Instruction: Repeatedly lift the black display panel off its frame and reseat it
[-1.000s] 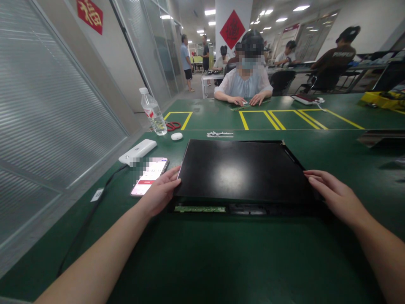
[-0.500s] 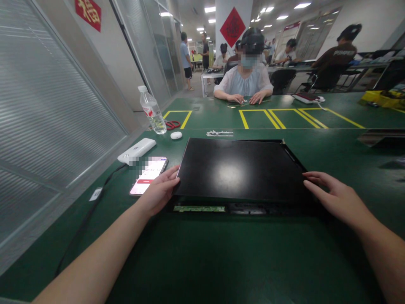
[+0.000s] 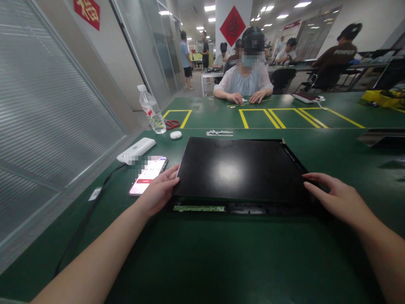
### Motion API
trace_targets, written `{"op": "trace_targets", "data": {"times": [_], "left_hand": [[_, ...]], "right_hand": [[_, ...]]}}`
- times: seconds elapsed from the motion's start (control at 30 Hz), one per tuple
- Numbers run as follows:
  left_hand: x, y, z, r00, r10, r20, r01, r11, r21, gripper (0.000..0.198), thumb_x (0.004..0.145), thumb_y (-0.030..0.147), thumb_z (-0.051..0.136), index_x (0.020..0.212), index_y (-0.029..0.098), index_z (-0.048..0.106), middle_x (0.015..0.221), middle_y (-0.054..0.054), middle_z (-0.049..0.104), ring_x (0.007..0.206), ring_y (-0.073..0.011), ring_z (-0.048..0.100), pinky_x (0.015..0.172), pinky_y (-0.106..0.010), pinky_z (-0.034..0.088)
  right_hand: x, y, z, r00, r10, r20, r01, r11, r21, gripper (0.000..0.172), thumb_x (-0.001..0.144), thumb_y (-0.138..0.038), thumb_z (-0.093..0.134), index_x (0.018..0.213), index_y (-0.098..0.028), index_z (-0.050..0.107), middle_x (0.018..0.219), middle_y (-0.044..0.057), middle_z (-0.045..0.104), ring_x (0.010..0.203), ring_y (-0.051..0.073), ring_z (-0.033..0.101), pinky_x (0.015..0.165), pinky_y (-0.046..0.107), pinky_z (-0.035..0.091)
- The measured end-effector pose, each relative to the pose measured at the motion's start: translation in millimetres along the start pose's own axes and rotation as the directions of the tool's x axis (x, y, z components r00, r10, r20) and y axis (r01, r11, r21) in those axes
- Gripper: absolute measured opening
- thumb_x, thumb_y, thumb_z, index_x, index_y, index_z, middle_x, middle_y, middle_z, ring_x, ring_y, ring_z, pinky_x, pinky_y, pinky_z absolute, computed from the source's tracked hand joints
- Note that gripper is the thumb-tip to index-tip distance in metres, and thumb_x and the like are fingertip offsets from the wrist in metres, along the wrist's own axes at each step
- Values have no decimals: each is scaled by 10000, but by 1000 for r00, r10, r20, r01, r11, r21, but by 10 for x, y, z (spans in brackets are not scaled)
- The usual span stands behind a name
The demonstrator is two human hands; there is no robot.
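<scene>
A glossy black display panel (image 3: pixel 234 169) lies over a shallow black frame (image 3: pixel 268 209) on the green table. Along the frame's near side, a narrow green circuit board (image 3: pixel 198 208) shows below the panel's front edge. My left hand (image 3: pixel 163 188) is closed on the panel's left edge, thumb on top and fingers partly behind it. At the right edge, my right hand (image 3: pixel 332 194) is closed with thumb and fingers around the side; its grip is partly hidden. The panel sits shifted left, so the frame's right side and far right corner show beyond it.
Left of the panel lie a lit phone (image 3: pixel 148 175), a white power bank (image 3: pixel 136 150) with a black cable, and a white earbud case (image 3: pixel 176 135). A water bottle (image 3: pixel 152 109) stands behind them beside red-handled scissors (image 3: pixel 172 124). A co-worker (image 3: pixel 243 80) sits opposite.
Almost nothing differs. Both hands keep their hold on the panel's sides, and the view has shifted very slightly.
</scene>
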State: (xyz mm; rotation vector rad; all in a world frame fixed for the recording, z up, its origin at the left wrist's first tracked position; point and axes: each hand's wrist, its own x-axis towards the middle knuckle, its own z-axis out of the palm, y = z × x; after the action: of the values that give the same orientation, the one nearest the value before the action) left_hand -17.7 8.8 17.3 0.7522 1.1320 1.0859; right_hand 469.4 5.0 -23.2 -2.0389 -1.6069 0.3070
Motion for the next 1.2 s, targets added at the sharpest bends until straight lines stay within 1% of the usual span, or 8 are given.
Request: {"op": "trace_targets", "data": {"times": [0.17, 0.27, 0.47, 0.7, 0.87, 0.93, 1.07, 1.2], "left_hand": [[-1, -7, -12, 999, -1, 39, 1, 1000, -6, 732, 807, 51, 742, 1515, 130, 570, 1272, -124, 790, 1109, -269, 763, 747, -262, 594], [5, -24, -31, 998, 11, 54, -12, 1000, 9, 747, 798, 76, 768, 1517, 135, 572, 1259, -128, 795, 1114, -277, 761, 778, -278, 597], [-4, -42, -16, 999, 48, 7, -48, 997, 61, 664, 798, 129, 780, 1448, 164, 648, 1278, -115, 790, 1135, -282, 755, 853, -308, 606], [-18, -85, -16, 986, 168, 14, -166, 956, 240, 764, 779, 411, 861, 1484, 224, 631, 1464, -114, 687, 1353, -366, 627, 1087, -441, 542], [70, -141, -159, 936, 346, 59, -329, 806, 491, 746, 765, 505, 850, 1436, 232, 669, 1676, -110, 459, 1542, -375, 400, 1261, -494, 334], [112, -161, -221, 922, 382, 67, -344, 724, 598, 734, 771, 517, 827, 1423, 215, 676, 1707, -128, 397, 1578, -369, 331, 1267, -495, 316], [173, -192, -300, 926, 362, 107, -306, 556, 773, 707, 823, 528, 733, 1444, 198, 658, 1676, -158, 427, 1565, -369, 354, 1256, -535, 322], [196, -195, -316, 932, 336, 137, -278, 419, 864, 687, 833, 526, 689, 1423, 173, 668, 1624, -181, 476, 1523, -381, 417, 1249, -544, 331]], "right_hand": [[14, 44, 38, 999, -42, -26, 42, 999, -18, 619, 704, -769, 558, 1052, -302, 768, 1060, 72, 778, 611, 214, 589, 680, 431, 524], [11, 30, 31, 1000, -6, -16, 6, 1000, -7, 635, 670, -762, 578, 1062, -305, 777, 1076, 67, 782, 578, 207, 578, 682, 442, 522], [-17, -27, -9, 999, 29, -14, -29, 1000, -2, 676, 609, -783, 576, 1041, -307, 786, 1087, 72, 777, 585, 214, 583, 710, 466, 516], [12, 15, -9, 999, 37, -10, -37, 999, 1, 676, 599, -786, 602, 1042, -307, 782, 1079, 79, 771, 637, 227, 601, 711, 452, 507], [17, 6, -15, 998, 67, -6, -67, 997, 24, 687, 565, -780, 627, 1036, -305, 780, 1076, 78, 771, 678, 244, 624, 733, 465, 519], [20, -4, -21, 997, 78, -9, -77, 996, 55, 669, 556, -765, 641, 1022, -306, 778, 1101, 78, 770, 731, 262, 652, 748, 469, 523], [23, -38, -33, 993, 121, -7, -118, 979, 166, 609, 520, -697, 668, 967, -300, 781, 1087, 79, 776, 990, 345, 691, 807, 476, 532], [4, -86, -54, 980, 195, 46, -200, 926, 320, 578, 491, -645, 707, 944, -292, 770, 1106, 85, 768, 1033, 344, 682, 653, 387, 536]]}}
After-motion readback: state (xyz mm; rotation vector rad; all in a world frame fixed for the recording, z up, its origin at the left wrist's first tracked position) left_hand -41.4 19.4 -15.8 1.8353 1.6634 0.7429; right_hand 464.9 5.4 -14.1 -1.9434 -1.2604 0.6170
